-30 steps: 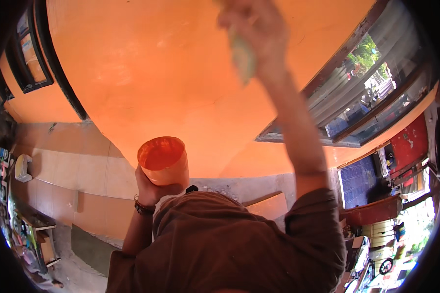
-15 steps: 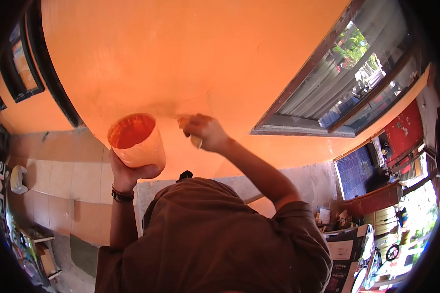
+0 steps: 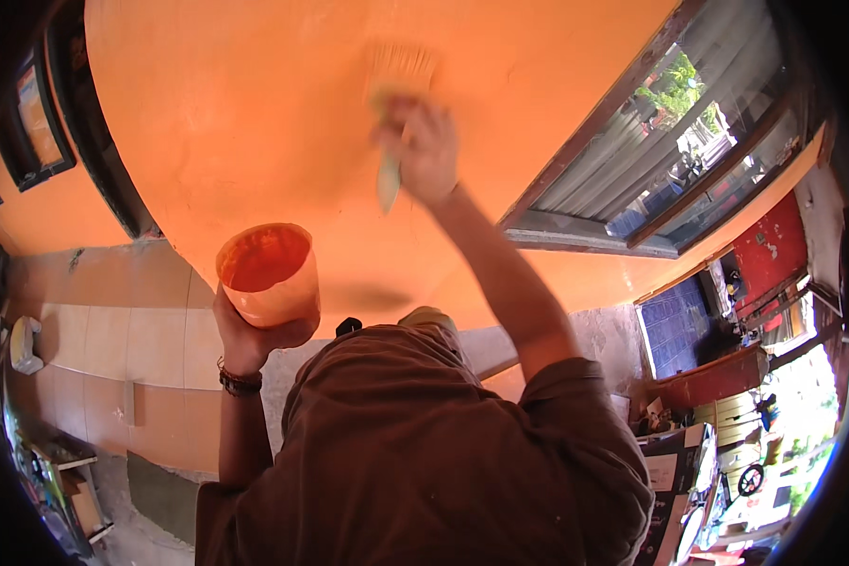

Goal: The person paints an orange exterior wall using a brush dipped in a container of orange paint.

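My left hand (image 3: 247, 332) is wrapped round the lower part of an orange-smeared paint tub (image 3: 288, 300), holding it tilted so its red-orange inside shows. Up on the orange wall (image 3: 226, 123), my right hand (image 3: 426, 149) grips a wide paintbrush (image 3: 388, 189) by its pale handle. The brush's bristles point upward and look orange, almost the wall's colour, and they seem to touch the wall. Motion blurs the brush head and the fingers. A dark beaded bracelet (image 3: 240, 382) circles my left wrist.
At the right is a dark-framed window (image 3: 623, 179) with curtains behind its glass. A black-framed opening (image 3: 99, 141) bounds the wall on the left. Tan tiles (image 3: 160, 349) cover the floor at the left. Boxes and clutter (image 3: 674, 481) stand at the lower right.
My right hand has moved up the wall with the paintbrush, whose handle and bristles now show. My left hand still holds the paint tub at nearly the same spot.
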A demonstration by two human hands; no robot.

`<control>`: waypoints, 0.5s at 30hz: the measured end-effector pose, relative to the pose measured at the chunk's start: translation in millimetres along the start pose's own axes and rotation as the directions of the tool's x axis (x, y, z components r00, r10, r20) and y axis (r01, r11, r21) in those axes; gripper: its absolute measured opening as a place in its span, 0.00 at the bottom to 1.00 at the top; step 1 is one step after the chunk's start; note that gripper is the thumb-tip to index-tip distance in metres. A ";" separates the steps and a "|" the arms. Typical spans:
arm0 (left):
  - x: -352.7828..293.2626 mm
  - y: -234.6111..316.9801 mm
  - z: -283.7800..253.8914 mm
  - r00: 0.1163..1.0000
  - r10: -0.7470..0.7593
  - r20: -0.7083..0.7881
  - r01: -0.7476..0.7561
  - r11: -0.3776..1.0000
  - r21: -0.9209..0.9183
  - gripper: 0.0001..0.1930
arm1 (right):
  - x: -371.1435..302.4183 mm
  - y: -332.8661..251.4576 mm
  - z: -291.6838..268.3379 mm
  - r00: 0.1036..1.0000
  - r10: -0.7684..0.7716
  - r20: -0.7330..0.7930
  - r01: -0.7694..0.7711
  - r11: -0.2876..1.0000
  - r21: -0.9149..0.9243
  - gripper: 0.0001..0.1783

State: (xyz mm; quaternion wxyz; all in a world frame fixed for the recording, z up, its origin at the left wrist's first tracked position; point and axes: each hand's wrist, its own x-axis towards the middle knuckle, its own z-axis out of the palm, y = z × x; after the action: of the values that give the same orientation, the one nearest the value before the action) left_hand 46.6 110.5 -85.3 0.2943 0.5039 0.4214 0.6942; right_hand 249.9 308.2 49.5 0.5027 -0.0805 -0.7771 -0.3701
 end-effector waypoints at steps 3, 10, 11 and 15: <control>-10.3 1.5 -2.8 0.997 -0.063 -0.046 0.061 0.997 -0.042 0.44 | -86.5 -65.9 -0.9 0.985 0.129 0.112 -0.140 0.985 0.105 0.05; -25.0 6.5 -7.2 0.993 -0.090 -0.082 0.092 0.996 0.018 0.45 | -98.9 -66.4 -19.7 0.861 -0.034 0.508 -0.193 0.902 0.387 0.04; -28.1 8.1 -6.1 0.993 -0.095 -0.074 0.097 0.995 0.026 0.45 | -77.2 -49.9 -17.5 0.870 -0.040 0.492 -0.181 0.902 0.393 0.04; -32.9 11.4 0.3 0.992 -0.109 -0.060 0.107 0.994 -0.033 0.48 | -3.9 0.8 -21.4 0.902 0.168 0.398 -0.324 0.873 0.365 0.06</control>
State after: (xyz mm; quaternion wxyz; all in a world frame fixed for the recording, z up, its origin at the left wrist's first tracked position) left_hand 57.5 77.8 -90.1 0.3258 0.4543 0.4465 0.6987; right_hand 267.7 295.7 51.3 0.4035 -0.1349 -0.8989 -0.1044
